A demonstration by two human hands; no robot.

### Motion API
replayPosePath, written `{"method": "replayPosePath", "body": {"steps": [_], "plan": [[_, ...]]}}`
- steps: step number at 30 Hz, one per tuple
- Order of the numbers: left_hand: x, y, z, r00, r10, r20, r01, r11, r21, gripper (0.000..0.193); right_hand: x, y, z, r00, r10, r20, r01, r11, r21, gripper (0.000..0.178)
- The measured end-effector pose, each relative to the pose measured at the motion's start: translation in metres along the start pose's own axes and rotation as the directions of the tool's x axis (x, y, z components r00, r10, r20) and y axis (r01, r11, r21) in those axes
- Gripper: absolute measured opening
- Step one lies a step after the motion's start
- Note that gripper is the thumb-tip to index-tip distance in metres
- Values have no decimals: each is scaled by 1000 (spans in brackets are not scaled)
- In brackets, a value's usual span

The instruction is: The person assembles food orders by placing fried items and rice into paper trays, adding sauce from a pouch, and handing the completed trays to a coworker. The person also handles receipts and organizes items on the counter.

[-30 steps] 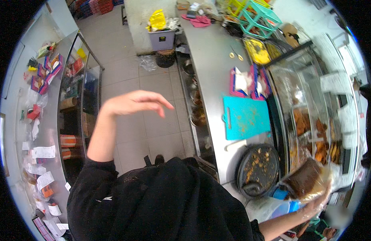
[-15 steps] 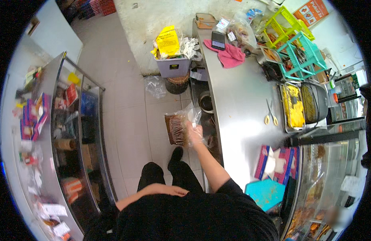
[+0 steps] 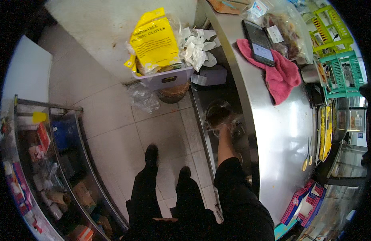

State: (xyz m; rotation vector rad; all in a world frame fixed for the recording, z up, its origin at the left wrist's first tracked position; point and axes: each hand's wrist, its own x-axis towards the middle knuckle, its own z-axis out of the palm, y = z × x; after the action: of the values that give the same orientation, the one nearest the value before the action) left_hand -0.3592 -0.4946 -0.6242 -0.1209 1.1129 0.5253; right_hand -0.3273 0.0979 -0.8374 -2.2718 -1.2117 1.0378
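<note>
Pale floor tiles (image 3: 113, 120) and a long steel counter (image 3: 281, 132) are seen from above, with a lower shelf running under the counter's edge. On that shelf, the fingers of the right hand (image 3: 224, 127) are closed around a clear plastic bag (image 3: 219, 116) with something brown inside; the bag is held just above the shelf, beside a round container. How tightly the fingers are pressed cannot be told, since the bag hides them. The right forearm is stretched forward from a black sleeve. The left hand is not seen in the picture.

Further out, a grey tub (image 3: 165, 78) is placed on the floor at the shelf's far end, filled with a yellow packet (image 3: 155, 40) and crumpled white plastic (image 3: 197, 46). On the counter, a pink cloth (image 3: 279, 74) is spread with a dark phone (image 3: 258, 42) laid on it. Green and yellow baskets (image 3: 338, 60) are stacked at the far right. A glass display case (image 3: 53, 160) with packets is seen at the left, and two black shoes (image 3: 151, 154) on the tiles
</note>
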Motion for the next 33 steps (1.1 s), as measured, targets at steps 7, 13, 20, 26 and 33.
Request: {"method": "replayPosePath", "body": {"steps": [7,13,20,26,33], "plan": [[39,18,-47,989,-60,-132,54,997,-50,60,18,95,48,977,214,19,-204,896,394,43],[71,17,-63,977,-82,-198,67,995,-78,60,78,169,99,877,332,347,-473,723,503,34],[92,38,-65,973,-102,-208,100,995,-21,60,12,215,107,950,-62,306,-255,407,877,54],[9,122,-96,968,138,-211,-226,845,-484,43,-215,131,-14,840,204,502,-526,528,666,31],[-227,336,-96,905,390,-171,-374,920,119,98,-408,-29,-187,581,338,740,-662,725,189,33]]}}
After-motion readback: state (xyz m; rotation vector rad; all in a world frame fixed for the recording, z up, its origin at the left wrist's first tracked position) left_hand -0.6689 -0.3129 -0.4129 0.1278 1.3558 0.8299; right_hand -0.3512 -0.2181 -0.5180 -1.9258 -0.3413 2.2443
